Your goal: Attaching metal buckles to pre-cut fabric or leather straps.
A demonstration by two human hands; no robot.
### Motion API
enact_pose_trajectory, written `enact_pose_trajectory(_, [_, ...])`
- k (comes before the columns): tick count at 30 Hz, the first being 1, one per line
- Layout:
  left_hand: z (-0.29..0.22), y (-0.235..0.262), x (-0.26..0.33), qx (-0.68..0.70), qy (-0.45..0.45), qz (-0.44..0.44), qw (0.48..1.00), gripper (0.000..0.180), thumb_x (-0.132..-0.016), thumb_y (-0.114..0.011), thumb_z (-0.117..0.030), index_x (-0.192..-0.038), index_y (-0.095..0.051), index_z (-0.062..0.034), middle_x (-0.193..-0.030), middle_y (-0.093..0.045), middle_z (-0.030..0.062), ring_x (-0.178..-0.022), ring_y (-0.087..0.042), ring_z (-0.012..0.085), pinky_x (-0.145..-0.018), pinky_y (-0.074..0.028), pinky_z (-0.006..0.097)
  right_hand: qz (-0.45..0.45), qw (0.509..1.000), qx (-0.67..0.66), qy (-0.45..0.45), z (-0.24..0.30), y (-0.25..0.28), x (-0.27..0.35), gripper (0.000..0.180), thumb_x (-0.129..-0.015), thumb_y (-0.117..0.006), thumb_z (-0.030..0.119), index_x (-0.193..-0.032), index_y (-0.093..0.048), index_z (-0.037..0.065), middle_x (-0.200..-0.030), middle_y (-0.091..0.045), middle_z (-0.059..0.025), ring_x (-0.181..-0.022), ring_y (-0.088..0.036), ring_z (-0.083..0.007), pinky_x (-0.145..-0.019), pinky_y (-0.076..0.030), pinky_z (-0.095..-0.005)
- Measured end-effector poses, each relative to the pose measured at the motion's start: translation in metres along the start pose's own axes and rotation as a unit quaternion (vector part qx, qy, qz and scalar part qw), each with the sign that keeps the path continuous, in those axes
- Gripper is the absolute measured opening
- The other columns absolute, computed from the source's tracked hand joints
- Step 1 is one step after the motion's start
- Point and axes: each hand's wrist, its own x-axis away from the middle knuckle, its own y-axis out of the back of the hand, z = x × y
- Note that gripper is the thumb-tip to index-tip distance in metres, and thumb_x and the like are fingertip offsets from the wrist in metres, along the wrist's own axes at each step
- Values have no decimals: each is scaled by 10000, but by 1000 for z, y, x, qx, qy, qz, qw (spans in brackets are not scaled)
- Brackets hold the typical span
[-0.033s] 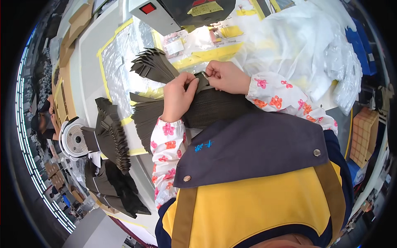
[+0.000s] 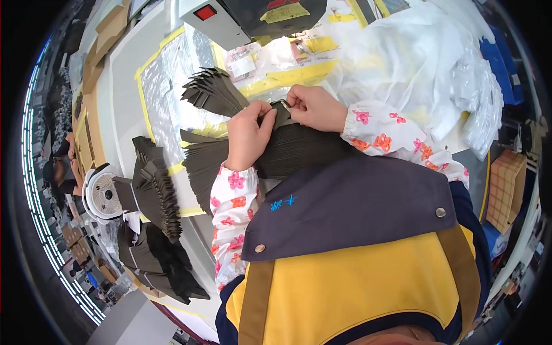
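Note:
Fingers and thumb pinched, my left hand (image 2: 248, 133) grips a dark olive fabric piece (image 2: 282, 118) just in front of the bench machine. My right hand (image 2: 317, 107) is closed at the upper end of that piece, pinching a small metal ring or buckle (image 2: 286, 104) at its edge. Under both hands lies a wide stack of dark olive fabric strips (image 2: 305, 150), partly covered by my apron. A second fanned bundle of strips (image 2: 215, 92) spreads out beyond my left hand. The fingertips hide part of the small metal piece.
A grey machine (image 2: 215, 26) with a red switch stands ahead. Crumpled clear plastic sheeting (image 2: 414, 63) covers the right side. Leftward are more dark strip bundles (image 2: 154, 187), a white fan (image 2: 104, 194) and cardboard (image 2: 95, 69). Another person's arm (image 2: 73, 167) shows at far left.

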Motion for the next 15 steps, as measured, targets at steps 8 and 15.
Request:
enact_pose_trajectory(8, [-8,-5,-2,-119,-76,-1,990,82,-762,-596,-93,-788,-551,-28,-621,-561,79,-507,-536,218,-471,-395,320,14,995,77,59,11,1,-1,110,-739,-588,84,-759,-503,18,-626,-527,-24,-558,-521,-96,-513,-431,-245])
enact_pose_trajectory(15, [-5,-11,-14,302,85,78,946,138,-806,-590,-126,-851,-562,1,-644,-485,-40,-545,-383,34,-475,-315,190,-5,983,-176,-46,19,41,14,91,-783,-559,36,-854,-546,-19,-733,-559,-52,-570,-549,-92,-489,-465,-209])
